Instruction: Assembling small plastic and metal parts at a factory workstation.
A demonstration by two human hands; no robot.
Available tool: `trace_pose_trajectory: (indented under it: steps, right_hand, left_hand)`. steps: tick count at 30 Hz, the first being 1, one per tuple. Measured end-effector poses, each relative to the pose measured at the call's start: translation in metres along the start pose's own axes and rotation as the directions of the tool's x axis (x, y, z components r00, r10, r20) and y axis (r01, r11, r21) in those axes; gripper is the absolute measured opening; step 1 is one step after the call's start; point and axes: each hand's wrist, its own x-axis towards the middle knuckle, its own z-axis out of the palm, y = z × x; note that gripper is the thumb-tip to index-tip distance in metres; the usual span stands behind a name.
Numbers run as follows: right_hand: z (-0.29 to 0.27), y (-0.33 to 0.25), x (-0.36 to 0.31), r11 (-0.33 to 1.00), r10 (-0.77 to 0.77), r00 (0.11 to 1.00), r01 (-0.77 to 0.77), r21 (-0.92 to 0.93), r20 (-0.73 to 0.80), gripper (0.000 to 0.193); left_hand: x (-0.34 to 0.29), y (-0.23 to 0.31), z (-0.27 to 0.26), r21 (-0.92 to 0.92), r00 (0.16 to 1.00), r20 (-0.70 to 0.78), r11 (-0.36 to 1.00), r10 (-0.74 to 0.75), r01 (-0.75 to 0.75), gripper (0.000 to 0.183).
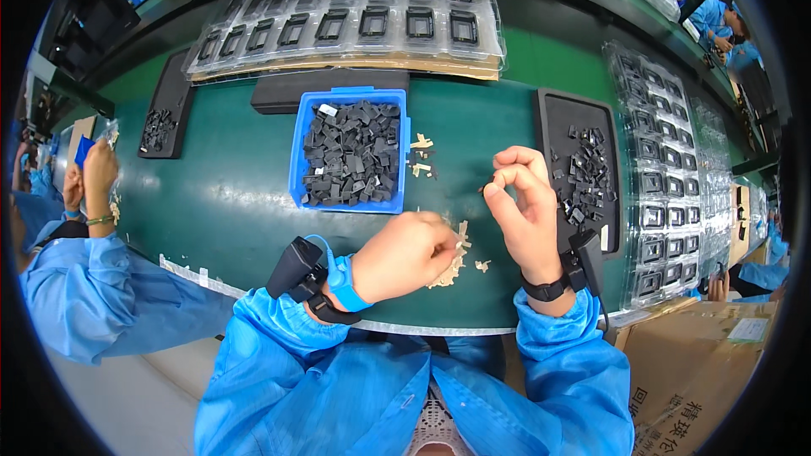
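Right hand (530, 215) pinches a tiny dark piece (481, 189), ahead-right of the curled left hand (401, 253), whose hold I cannot tell.

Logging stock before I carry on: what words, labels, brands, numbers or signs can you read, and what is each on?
Cardboard box: large dark printed characters, with smaller ones alongside; I won't copy the wording.
White label on that box: too small to read.
White piece in the blue bin: no writing can be made out.
Small dark part in the right hand: too small to tell.
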Motion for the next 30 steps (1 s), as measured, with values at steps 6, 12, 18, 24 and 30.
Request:
trace_pose_trajectory:
  steps: [6, 12, 18, 24, 30]
  right_hand:
    - [-0.001, -0.004, 0.001, 1.000, 0.014, 0.998, -0.015, -0.011, -0.064, 0.010]
    - [-0.004, -0.001, -0.001, 0.999, 0.042, 0.996, -0.042, 0.000, -0.082, 0.010]
    - [-0.001, -0.003, -0.001, 0.999, 0.051, 0.996, -0.051, 0.009, -0.074, 0.011]
    - [0.000, -0.005, 0.000, 0.998, 0.060, 0.996, -0.058, 0.026, -0.073, 0.011]
    - [-0.002, -0.002, 0.000, 0.999, 0.045, 0.995, -0.044, 0.008, -0.091, 0.011]
  left_hand:
    - [-0.005, 0.013, 0.001, 0.126, 0.994, 0.041, 0.987, -0.105, 0.099, 0.015]
    - [0.003, 0.017, -0.040, 0.249, 0.929, -0.367, 0.956, -0.053, 0.153, 0.008]
    - [0.020, -0.028, -0.077, 0.542, 0.832, -0.546, 0.801, 0.103, 0.257, 0.029]
    - [0.026, -0.036, -0.073, 0.534, 0.910, -0.413, 0.818, 0.031, 0.214, 0.031]
    - [0.012, -0.027, -0.079, 0.598, 0.941, -0.321, 0.794, 0.107, 0.113, 0.031]
